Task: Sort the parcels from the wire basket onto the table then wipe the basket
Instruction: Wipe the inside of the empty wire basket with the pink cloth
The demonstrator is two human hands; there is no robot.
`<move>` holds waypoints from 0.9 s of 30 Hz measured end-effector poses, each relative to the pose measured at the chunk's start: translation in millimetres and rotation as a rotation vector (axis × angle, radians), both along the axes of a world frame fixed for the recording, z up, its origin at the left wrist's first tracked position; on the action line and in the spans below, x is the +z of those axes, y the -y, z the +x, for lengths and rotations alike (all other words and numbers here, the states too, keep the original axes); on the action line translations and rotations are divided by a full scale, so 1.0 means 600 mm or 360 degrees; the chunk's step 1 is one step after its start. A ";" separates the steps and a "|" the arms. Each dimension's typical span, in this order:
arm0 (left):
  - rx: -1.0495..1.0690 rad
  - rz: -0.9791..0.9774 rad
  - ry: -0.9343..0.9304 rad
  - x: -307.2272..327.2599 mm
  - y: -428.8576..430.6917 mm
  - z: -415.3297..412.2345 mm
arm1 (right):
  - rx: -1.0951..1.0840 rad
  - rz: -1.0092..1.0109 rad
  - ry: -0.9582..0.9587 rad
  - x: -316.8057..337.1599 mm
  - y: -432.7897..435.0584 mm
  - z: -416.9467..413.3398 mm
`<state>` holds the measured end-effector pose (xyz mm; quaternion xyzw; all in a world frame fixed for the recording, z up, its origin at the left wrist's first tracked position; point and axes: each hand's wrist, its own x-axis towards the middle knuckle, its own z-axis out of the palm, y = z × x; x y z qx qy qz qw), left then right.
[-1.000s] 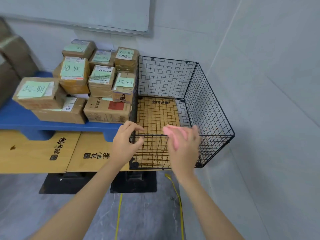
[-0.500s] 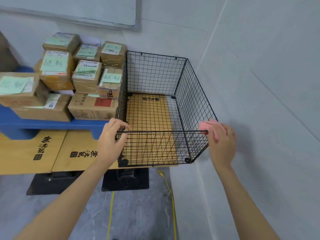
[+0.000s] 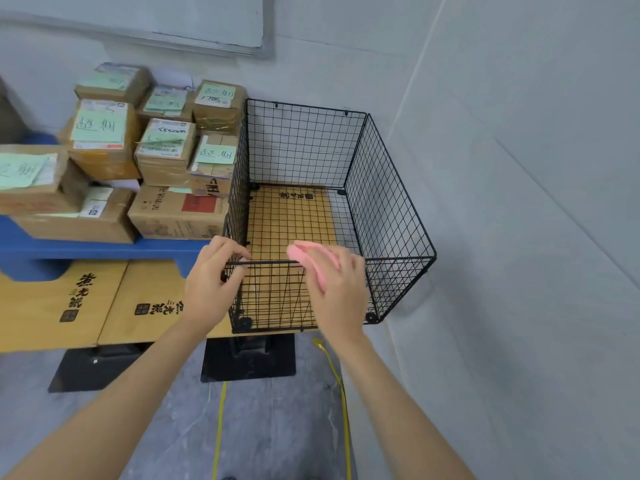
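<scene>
A black wire basket (image 3: 388,188) stands on the wooden table (image 3: 114,306) by the wall, with nothing inside it. My left hand (image 3: 211,282) grips the near top rail at the basket's left corner. My right hand (image 3: 337,285) holds a pink cloth (image 3: 306,259) pressed on the middle of that same rail. Several brown cardboard parcels (image 3: 162,157) with green labels are stacked to the left of the basket, partly on a blue platform (image 3: 79,251).
A grey wall runs close along the basket's right side. A whiteboard (image 3: 173,19) hangs at the back. Black table bases (image 3: 247,358) and yellow cables (image 3: 341,403) lie on the grey floor below.
My right hand slid the pink cloth along the near rail, out to the right corner and back to the middle. My left hand kept its grip on the left corner.
</scene>
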<state>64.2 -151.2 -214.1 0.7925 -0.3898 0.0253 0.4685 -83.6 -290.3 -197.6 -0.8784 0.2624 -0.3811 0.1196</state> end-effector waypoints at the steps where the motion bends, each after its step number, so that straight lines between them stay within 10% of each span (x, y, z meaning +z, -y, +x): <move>1: -0.0003 -0.0004 -0.0005 -0.001 -0.001 0.001 | -0.0042 0.0012 -0.0022 0.002 0.022 -0.016; 9: 0.0019 -0.0050 -0.0044 -0.003 0.003 -0.002 | -0.0764 0.0535 0.0152 0.003 0.180 -0.116; 18: 0.0006 -0.0109 -0.0039 -0.005 0.005 -0.004 | -0.0191 0.0311 0.0191 0.000 -0.073 0.051; 27: -0.0035 -0.0075 0.0003 -0.007 -0.001 0.004 | -0.0401 0.0282 -0.0139 -0.009 0.055 -0.031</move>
